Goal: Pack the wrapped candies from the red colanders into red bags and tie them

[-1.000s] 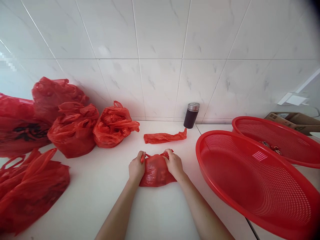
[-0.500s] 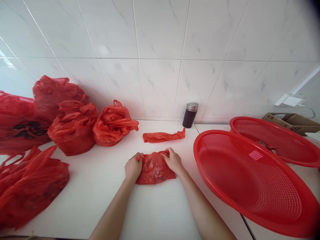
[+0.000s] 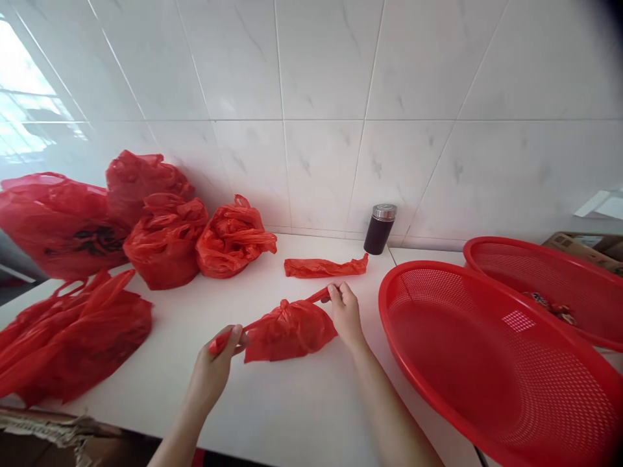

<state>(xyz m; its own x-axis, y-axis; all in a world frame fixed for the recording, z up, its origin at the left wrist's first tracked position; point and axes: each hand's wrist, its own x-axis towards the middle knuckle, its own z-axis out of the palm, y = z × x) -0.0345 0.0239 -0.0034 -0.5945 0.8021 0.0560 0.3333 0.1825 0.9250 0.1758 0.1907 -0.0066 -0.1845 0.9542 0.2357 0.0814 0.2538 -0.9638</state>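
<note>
- An indoor work or packing corner; whether it belongs to a home, kitchen or shop is unclear.
- Glossy, marble-patterned wall tiles (image 3: pixel 321 65) rise behind a plain white tabletop (image 3: pixel 282 415).
- Several filled red carrier bags (image 3: pixel 165 253) are grouped at the left, suggesting goods being sorted or bagged.
- Large perforated plastic baskets (image 3: pixel 452 350) and a cardboard box (image 3: pixel 574 244) sit at the right.
- A dark lidded flask (image 3: pixel 379 233) by the wall adds a personal touch.

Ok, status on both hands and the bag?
Left hand: grip on one handle. Right hand: grip on the other. Small red plastic bag: knotted. Nothing blocking.
</note>
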